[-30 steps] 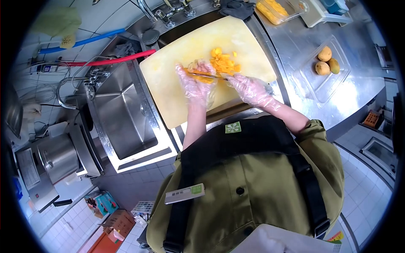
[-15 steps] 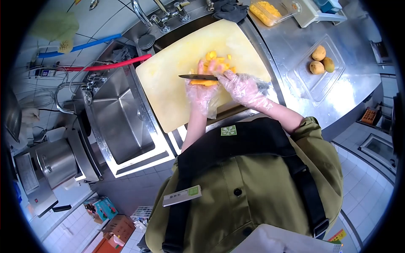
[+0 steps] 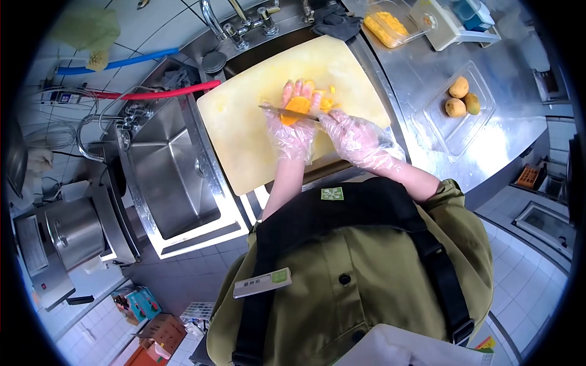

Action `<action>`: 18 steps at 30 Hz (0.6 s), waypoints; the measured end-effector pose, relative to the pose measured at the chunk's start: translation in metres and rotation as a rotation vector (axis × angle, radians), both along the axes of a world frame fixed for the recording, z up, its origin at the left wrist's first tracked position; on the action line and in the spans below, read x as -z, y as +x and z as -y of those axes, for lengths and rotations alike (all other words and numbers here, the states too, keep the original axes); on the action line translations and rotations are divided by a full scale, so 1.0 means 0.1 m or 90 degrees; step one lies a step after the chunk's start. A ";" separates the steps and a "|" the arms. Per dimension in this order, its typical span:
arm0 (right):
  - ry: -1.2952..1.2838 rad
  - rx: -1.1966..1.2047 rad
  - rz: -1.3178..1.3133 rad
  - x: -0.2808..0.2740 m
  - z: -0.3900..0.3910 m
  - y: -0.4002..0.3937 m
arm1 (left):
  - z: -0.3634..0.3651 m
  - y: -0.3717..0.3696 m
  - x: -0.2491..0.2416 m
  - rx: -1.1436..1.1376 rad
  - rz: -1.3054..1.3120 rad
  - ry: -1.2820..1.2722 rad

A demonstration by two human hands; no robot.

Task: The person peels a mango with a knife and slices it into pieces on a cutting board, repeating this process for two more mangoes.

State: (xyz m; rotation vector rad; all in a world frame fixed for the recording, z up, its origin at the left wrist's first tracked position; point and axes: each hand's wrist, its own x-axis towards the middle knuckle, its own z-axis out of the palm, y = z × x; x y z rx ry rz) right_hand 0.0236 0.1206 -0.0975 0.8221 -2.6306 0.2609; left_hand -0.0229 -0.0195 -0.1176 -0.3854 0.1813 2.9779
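In its clear plastic glove, my left hand [image 3: 290,140] lies palm up over the cutting board [image 3: 238,131], fingers stretched away from me. An orange-yellow piece of mango [image 3: 298,105] rests in that palm. My right hand [image 3: 355,139], gloved too, is closed round the handle of a knife [image 3: 287,112], its blade lying across the mango piece and pointing left. Small cut mango chunks [image 3: 328,103] lie on the board beyond and to the right of my left fingers, partly hidden by them.
The board spans a sink, with a second sink basin [image 3: 171,177] to the left and taps [image 3: 238,33] behind. On the right-hand counter stand a clear tray [image 3: 455,141] with three whole fruits [image 3: 456,107] and a container of yellow chunks [image 3: 386,28]. A dark cloth [image 3: 337,23] lies behind the board.
The mango piece now shows its broad orange face in my left palm, with the left fingers straighter. The knife has tilted slightly, its handle end lower.
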 end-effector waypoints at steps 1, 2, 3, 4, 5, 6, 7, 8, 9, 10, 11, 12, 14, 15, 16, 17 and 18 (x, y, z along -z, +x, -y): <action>0.016 0.002 0.018 -0.03 0.01 0.02 | 0.00 -0.03 0.04 -0.023 0.004 -0.032; 0.033 0.004 0.037 -0.04 0.02 0.03 | 0.00 -0.06 0.13 -0.045 0.008 -0.063; 0.022 0.001 0.042 -0.03 0.03 0.03 | -0.01 -0.07 0.16 -0.066 0.011 -0.094; 0.011 -0.002 0.046 0.00 0.03 0.02 | -0.02 -0.07 0.19 -0.074 0.010 -0.106; -0.001 -0.007 0.049 0.02 0.04 0.01 | -0.03 -0.06 0.21 -0.083 0.008 -0.119; -0.001 -0.007 0.071 0.01 0.06 0.01 | -0.03 -0.06 0.22 -0.092 0.007 -0.133; -0.002 -0.006 0.092 0.00 0.08 0.01 | -0.04 -0.05 0.25 -0.103 -0.001 -0.141; -0.003 -0.005 0.112 -0.01 0.09 0.01 | -0.04 -0.05 0.27 -0.115 -0.009 -0.149; -0.013 0.006 0.135 0.03 0.10 0.01 | -0.05 -0.04 0.28 -0.126 -0.017 -0.158; -0.023 0.016 0.158 0.10 0.12 0.02 | -0.05 -0.05 0.28 -0.135 0.022 -0.125; -0.035 0.024 0.180 0.13 0.15 0.02 | -0.04 -0.07 0.27 -0.145 0.061 -0.094; -0.116 0.034 0.235 0.11 0.18 0.02 | -0.03 -0.10 0.25 -0.156 0.098 -0.064; -0.280 0.051 0.346 -0.01 0.23 0.04 | -0.04 -0.09 0.18 -0.172 0.094 -0.070; -0.367 0.090 0.472 -0.02 0.25 0.03 | -0.05 -0.07 0.14 -0.179 0.092 -0.073; -0.458 0.146 0.585 -0.03 0.27 0.03 | -0.06 -0.06 0.09 -0.185 0.075 -0.110; -0.425 0.175 0.591 -0.03 0.28 0.03 | -0.08 -0.05 0.04 -0.191 0.057 -0.147; -0.391 0.205 0.597 -0.07 0.30 0.02 | -0.08 -0.05 0.00 -0.195 0.040 -0.182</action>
